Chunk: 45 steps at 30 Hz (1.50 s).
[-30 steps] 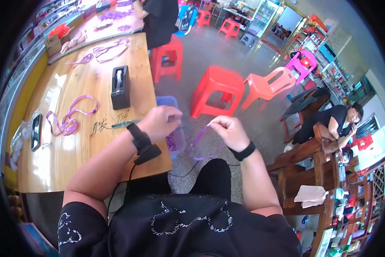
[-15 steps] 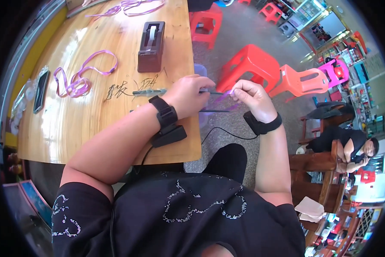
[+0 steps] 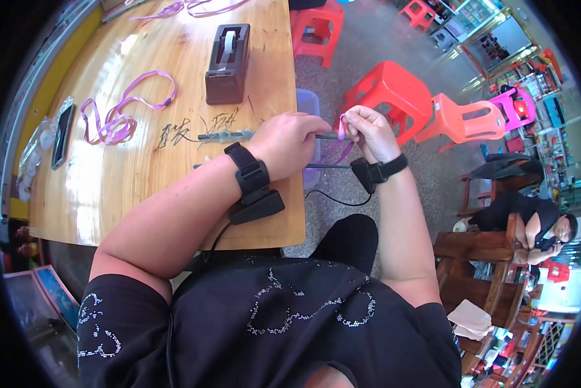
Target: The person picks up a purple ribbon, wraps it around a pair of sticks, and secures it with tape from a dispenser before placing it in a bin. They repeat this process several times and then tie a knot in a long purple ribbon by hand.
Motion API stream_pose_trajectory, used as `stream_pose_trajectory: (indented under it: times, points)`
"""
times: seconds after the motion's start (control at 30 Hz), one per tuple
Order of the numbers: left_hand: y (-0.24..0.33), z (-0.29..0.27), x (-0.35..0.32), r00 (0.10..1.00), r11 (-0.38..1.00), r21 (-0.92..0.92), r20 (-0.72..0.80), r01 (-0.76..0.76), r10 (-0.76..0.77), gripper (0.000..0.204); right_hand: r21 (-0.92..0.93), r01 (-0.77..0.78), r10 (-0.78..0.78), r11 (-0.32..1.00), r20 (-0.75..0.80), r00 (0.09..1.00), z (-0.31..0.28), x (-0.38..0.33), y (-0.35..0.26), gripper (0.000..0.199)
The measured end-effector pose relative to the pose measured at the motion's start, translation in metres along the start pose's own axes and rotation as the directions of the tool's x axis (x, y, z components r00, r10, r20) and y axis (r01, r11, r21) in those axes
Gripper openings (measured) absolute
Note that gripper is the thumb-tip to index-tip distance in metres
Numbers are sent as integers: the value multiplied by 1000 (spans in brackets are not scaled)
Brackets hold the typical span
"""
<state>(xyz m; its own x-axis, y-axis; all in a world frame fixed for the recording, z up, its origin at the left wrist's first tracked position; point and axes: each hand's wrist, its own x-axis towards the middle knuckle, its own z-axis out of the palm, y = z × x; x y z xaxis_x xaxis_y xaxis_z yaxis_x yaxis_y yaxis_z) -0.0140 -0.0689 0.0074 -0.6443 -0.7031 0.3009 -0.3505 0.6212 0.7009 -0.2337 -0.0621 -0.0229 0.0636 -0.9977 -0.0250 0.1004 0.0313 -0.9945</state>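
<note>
My left hand and my right hand meet just off the right edge of the wooden table. Both pinch a thin purple ribbon, which loops down between them. My left hand also seems to grip a thin dark rod that pokes out toward the right hand. Each wrist wears a black strap with a small device. A slim grey-green tool lies on the table just left of my left hand.
A dark tape dispenser stands on the table. Purple ribbon loops lie to its left, more at the far edge. A phone lies near the left edge. Red stools and a seated person are on the right.
The view has tilted down and closer to the table. My hands have drawn together over the table's right edge, still working the purple ribbon.
</note>
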Motion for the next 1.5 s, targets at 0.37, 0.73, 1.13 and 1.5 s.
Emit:
stream_pose_trajectory:
  times: [0.37, 0.73, 1.13, 1.5]
  points:
    - [-6, 6, -1, 995, 995, 49, -50, -81, 84, 28, -98, -199, 194, 975, -63, 979, 29, -20, 62, 11]
    - [-5, 3, -2, 984, 976, 131, 62, -175, 168, 35, -236, -214, 220, 948, 0, 975, 48, -58, 66, 13]
    - [-6, 3, -3, 992, 985, 130, 70, -115, 107, 34, -203, -367, 375, 908, 2, 927, 35, -84, 133, 16]
    - [-8, 5, -2, 990, 980, 146, 64, -137, 129, 31, -490, -188, 85, 851, -225, 971, 15, -85, 176, 12]
